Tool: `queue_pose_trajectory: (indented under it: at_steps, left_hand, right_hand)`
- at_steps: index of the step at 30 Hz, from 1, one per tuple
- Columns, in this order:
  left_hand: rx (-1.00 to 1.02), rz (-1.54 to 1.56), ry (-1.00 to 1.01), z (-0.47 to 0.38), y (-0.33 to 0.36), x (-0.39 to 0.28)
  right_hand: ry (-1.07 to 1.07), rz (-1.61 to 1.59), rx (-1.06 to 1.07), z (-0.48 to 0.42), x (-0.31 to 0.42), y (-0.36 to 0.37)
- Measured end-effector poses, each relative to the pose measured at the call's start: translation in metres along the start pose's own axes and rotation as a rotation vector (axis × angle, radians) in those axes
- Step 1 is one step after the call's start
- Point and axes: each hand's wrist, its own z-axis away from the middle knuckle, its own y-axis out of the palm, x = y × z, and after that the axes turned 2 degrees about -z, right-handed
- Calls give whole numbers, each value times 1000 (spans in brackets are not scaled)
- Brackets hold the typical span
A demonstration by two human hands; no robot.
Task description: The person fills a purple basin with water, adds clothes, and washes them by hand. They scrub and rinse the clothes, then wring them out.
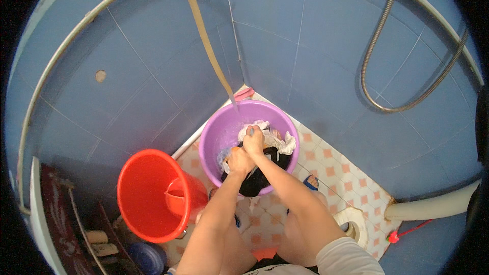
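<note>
A purple plastic basin (205,149) stands on the floor before me with wet laundry in it. My right hand (253,140) is a fist over the pile, with the tip of a small grey thing (250,131) poking out at its top. Just below and to the left, my left hand (238,160) curls down into the laundry; its fingertips are partly hidden, and a bit of orange shows beside it. White cloth (285,144) lies at the basin's right, black cloth (254,185) nearer me. Water runs into the basin from a beige hose (204,36).
To the left stands a red bucket (141,191). A pink-handled brush (244,93) lies in the corner behind the basin. A metal shower hose (366,65) loops down the blue tiled wall (324,46). At right are a white pipe (431,201) and a white ring-shaped object (359,221).
</note>
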Motion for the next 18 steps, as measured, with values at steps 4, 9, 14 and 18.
queue_pose_trajectory:
  at_steps: [4, 9, 14, 18]
  left_hand:
    - [43, 482, 140, -9, 0, 6]
    - [425, 879, -7, 0, -28, 8]
    - [170, 440, -17, 24, -113, -40]
    - [146, 576, 154, 71, -239, -78]
  right_hand:
    - [222, -405, 308, -12, 6, -28]
    - [533, -759, 663, -24, 22, -96]
    - [225, -738, 871, -11, 42, -141]
    - [-152, -557, 1070, -9, 46, -164]
